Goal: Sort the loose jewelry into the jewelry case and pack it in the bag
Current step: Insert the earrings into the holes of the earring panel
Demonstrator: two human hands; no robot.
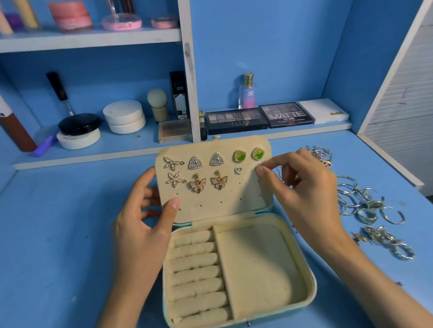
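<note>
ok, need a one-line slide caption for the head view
Left hand holds the jewelry case lid while the right hand pinches a small earring against it; loose jewelry lies beside.

On the ledge just behind the jewelry case (pixel 255 271) we see two dark eyeshadow palettes lying side by side. The left palette (pixel 235 121) carries the word "NUDES" in pale letters along its front strip. The right palette (pixel 285 114) shows "MATTE" in large white capitals. Beneath it is a smaller line that begins with "10" and seems to end in "palette"; we cannot make out the middle. Behind them stands a clear perfume bottle (pixel 248 92) with a gold cap, marked "SB" in white on its front. The white box (pixel 325 112) beside the right palette bears small gold letters at its front edge, too small for us to read. The same goes for the print on the black carton (pixel 180 96) by the shelf post.
</note>
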